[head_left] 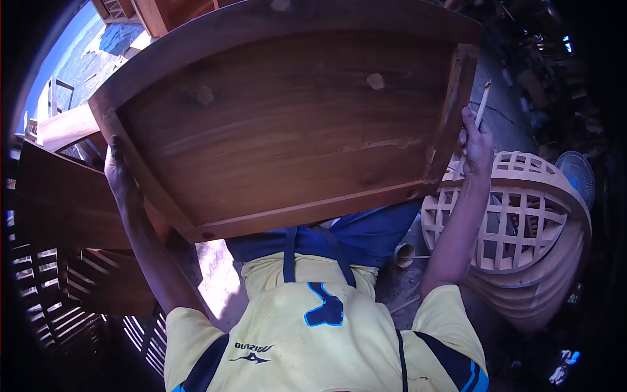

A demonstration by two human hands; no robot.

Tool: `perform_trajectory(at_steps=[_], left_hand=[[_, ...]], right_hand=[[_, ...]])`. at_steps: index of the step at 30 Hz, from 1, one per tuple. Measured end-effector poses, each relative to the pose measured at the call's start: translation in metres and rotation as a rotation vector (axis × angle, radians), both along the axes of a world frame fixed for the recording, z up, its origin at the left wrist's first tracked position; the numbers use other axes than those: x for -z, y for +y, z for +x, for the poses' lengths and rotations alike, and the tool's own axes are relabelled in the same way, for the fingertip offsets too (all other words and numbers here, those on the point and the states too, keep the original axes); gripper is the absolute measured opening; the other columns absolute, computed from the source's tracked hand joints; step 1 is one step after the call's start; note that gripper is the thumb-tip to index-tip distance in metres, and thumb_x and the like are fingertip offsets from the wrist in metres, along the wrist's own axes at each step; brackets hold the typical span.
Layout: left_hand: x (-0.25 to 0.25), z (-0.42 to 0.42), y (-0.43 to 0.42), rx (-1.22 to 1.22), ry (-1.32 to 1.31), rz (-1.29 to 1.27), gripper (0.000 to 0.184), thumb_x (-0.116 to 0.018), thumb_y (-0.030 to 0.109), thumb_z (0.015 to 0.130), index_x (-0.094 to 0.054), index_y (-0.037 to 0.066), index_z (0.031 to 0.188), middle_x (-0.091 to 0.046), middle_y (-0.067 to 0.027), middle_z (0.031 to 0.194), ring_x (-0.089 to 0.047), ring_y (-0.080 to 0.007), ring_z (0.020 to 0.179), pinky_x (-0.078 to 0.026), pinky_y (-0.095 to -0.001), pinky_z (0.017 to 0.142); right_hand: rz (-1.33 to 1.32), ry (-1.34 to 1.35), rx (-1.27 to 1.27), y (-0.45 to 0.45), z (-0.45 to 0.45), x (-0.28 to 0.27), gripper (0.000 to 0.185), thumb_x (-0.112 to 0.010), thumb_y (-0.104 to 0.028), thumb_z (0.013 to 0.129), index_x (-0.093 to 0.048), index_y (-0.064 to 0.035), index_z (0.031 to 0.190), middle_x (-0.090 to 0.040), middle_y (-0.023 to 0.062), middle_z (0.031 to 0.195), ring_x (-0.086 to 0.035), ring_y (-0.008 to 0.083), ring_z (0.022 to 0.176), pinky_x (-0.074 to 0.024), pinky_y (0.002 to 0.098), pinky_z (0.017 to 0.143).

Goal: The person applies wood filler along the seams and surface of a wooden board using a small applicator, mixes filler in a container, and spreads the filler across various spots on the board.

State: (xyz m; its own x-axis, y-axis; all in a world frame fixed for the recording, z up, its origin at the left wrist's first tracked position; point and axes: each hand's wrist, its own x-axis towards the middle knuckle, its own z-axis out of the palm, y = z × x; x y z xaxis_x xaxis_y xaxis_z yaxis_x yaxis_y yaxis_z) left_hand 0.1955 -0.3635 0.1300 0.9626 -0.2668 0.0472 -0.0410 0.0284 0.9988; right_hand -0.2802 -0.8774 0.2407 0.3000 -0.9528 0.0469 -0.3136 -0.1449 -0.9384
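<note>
A large brown wooden panel with a raised frame and a curved far edge is held up in front of my body. Pale filler-like patches mark its face. My left hand grips the panel's left side, thumb on the frame and the other fingers hidden behind. At the right side, my right hand closes around the frame's edge. A thin pale stick with a darker tip also sits in that hand, pointing up and away; whether it is a brush I cannot tell.
Right of my arm stands a rounded wooden lattice piece, with a fan behind it. Dark wooden panels and slatted pieces crowd the left. A small cup-like container is near my legs. More wooden furniture stands beyond the panel.
</note>
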Motion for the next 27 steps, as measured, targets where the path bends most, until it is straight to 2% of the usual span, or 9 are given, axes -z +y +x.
perform_trajectory(at_steps=[2,5,9,13,17,21,23,25,27], left_hand=[[-0.024,0.011,-0.012,-0.060,-0.143,-0.195,0.044,-0.054,0.045,0.114,-0.069,0.005,0.120,-0.068,0.0012,0.098,-0.064,-0.0074,0.087,-0.053,-0.0255,0.074],[-0.055,-0.002,-0.031,-0.317,-0.323,-0.504,0.044,-0.055,0.047,0.113,-0.067,0.006,0.121,-0.068,0.0001,0.103,-0.064,-0.0080,0.090,-0.052,-0.0270,0.077],[-0.015,-0.012,0.019,-0.287,-0.402,-0.537,0.052,-0.051,0.049,0.113,-0.063,0.002,0.134,-0.068,-0.0040,0.115,-0.065,-0.0154,0.107,-0.053,-0.0353,0.094],[0.013,-0.042,0.033,-0.488,-0.351,-0.572,0.056,-0.041,0.051,0.116,-0.062,0.003,0.134,-0.065,-0.0068,0.123,-0.062,-0.0182,0.114,-0.051,-0.0384,0.097],[0.074,-0.066,0.074,-0.712,-0.456,-0.425,0.054,-0.044,0.044,0.115,-0.053,-0.001,0.144,-0.061,-0.0123,0.135,-0.058,-0.0253,0.126,-0.047,-0.0418,0.107],[0.141,-0.063,0.093,-0.874,-0.814,0.048,0.057,-0.046,0.037,0.115,-0.044,-0.004,0.154,-0.057,-0.0177,0.147,-0.054,-0.0324,0.139,-0.042,-0.0453,0.118],[0.161,-0.062,0.098,-0.825,-0.895,0.084,0.060,-0.048,0.034,0.115,-0.039,-0.006,0.159,-0.055,-0.0204,0.153,-0.052,-0.0360,0.145,-0.040,-0.0471,0.123],[0.149,-0.073,0.103,-0.411,-0.559,-0.722,0.059,-0.047,0.036,0.116,-0.041,-0.003,0.159,-0.056,-0.0178,0.154,-0.054,-0.0333,0.144,-0.042,-0.0454,0.122],[0.147,-0.065,0.122,-0.179,-0.535,-1.005,0.058,-0.043,0.040,0.117,-0.041,0.002,0.161,-0.056,-0.0142,0.156,-0.055,-0.0264,0.143,-0.043,-0.0424,0.122]], right_hand=[[-0.039,-0.231,0.042,0.003,0.016,-0.019,0.030,-0.079,-0.038,0.100,-0.072,-0.0097,0.109,-0.050,-0.0089,0.062,-0.041,0.0003,0.049,-0.0265,0.0202,0.045],[0.002,-0.414,0.133,0.011,0.025,-0.024,0.028,-0.076,-0.035,0.103,-0.068,-0.0101,0.112,-0.054,-0.0079,0.075,-0.046,-0.0004,0.059,-0.0288,0.0185,0.046],[0.034,-0.599,0.148,0.000,0.019,0.006,0.034,-0.074,-0.036,0.104,-0.063,-0.0068,0.118,-0.055,-0.0049,0.082,-0.047,0.0001,0.059,-0.0307,0.0173,0.045],[0.001,-0.488,0.055,-0.024,0.003,0.053,0.052,-0.068,-0.036,0.108,-0.054,0.0006,0.142,-0.059,0.0062,0.095,-0.062,0.0102,0.086,-0.0479,0.0203,0.066],[0.104,-0.733,0.058,-0.040,0.010,0.073,0.034,-0.073,-0.027,0.104,-0.058,-0.0078,0.129,-0.063,0.0050,0.097,-0.054,0.0076,0.064,-0.0434,0.0184,0.050],[0.060,-0.802,-0.122,-0.067,0.007,0.094,0.050,-0.069,-0.032,0.106,-0.055,-0.0042,0.145,-0.071,0.0159,0.120,-0.053,0.0061,0.054,-0.0417,0.0179,0.040],[0.094,-0.774,-0.126,-0.063,0.013,0.088,0.054,-0.068,-0.037,0.106,-0.054,-0.0041,0.147,-0.072,0.0154,0.119,-0.052,0.0059,0.052,-0.0439,0.0192,0.040],[0.178,-0.797,-0.246,-0.068,0.026,0.084,0.053,-0.067,-0.037,0.107,-0.054,-0.0040,0.146,-0.072,0.0144,0.118,-0.052,0.0064,0.050,-0.0445,0.0199,0.040],[0.240,-0.861,-0.536,-0.070,0.011,0.087,0.050,-0.062,-0.038,0.110,-0.055,-0.0033,0.144,-0.072,0.0114,0.110,-0.053,0.0073,0.050,-0.0461,0.0220,0.039]])
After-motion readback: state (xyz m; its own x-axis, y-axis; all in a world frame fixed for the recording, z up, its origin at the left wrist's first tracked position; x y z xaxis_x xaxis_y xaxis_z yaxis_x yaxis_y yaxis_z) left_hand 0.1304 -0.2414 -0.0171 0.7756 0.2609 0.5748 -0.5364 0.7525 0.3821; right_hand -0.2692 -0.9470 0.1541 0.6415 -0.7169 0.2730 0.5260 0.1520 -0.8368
